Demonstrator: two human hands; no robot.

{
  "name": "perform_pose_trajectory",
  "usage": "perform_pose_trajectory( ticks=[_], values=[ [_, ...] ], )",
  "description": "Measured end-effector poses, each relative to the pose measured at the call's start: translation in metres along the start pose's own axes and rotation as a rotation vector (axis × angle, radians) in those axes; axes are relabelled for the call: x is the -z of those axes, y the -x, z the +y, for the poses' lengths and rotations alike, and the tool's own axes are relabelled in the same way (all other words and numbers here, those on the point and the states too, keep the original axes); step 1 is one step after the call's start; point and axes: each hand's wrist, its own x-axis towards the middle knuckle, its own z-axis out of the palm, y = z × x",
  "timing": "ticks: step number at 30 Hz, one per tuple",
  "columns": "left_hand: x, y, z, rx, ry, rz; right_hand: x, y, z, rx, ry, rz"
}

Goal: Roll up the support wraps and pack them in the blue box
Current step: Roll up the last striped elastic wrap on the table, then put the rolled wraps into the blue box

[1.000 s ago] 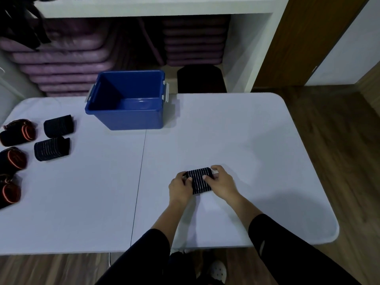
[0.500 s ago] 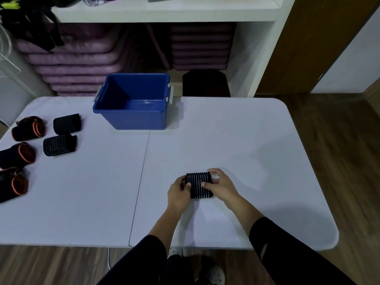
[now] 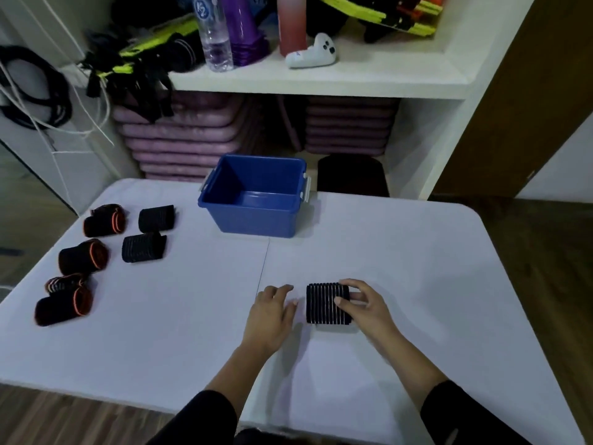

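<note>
**Right hand grips the rolled wrap in front of the blue box**

Head view: The blue box [image 3: 256,223] stands open at the far side of the white table [image 3: 417,258]. In front of the box, on the person's side and slightly to its right, a ribbed black support wrap [image 3: 322,305] lies rolled on the table. The right hand [image 3: 364,308] grips it, thumb on top and fingers curled round its right end. The left hand [image 3: 271,319] rests on the table straight in front of the box, fingers loosely extended and holding nothing, with a narrow gap between it and the roll. Left of the box lie two more ribbed black rolls [image 3: 143,247], and farther left the orange-trimmed rolls [image 3: 82,255].
</note>
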Motion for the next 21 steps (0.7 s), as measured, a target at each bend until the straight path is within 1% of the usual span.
perform_pose_trajectory(
  ticks=[5, 9, 13, 17, 21],
  values=[
    [0.065, -0.061, -0.033, -0.064, -0.027, 0.128, -0.038, -0.042, -0.06, 0.108, -0.03, 0.063],
    [0.118, -0.118, -0.066, -0.126, -0.062, 0.231, -0.086, -0.084, -0.118, 0.218, -0.059, 0.099],
    [0.16, -0.174, -0.099, -0.131, -0.081, 0.279, -0.135, -0.135, -0.16, 0.283, -0.064, 0.152],
    [0.182, -0.223, -0.126, -0.146, -0.125, 0.233, -0.17, -0.18, -0.178, 0.295, -0.01, 0.207],
    [0.181, -0.26, -0.152, -0.142, -0.149, 0.101, -0.194, -0.213, -0.177, 0.223, 0.15, 0.228]
  ],
)
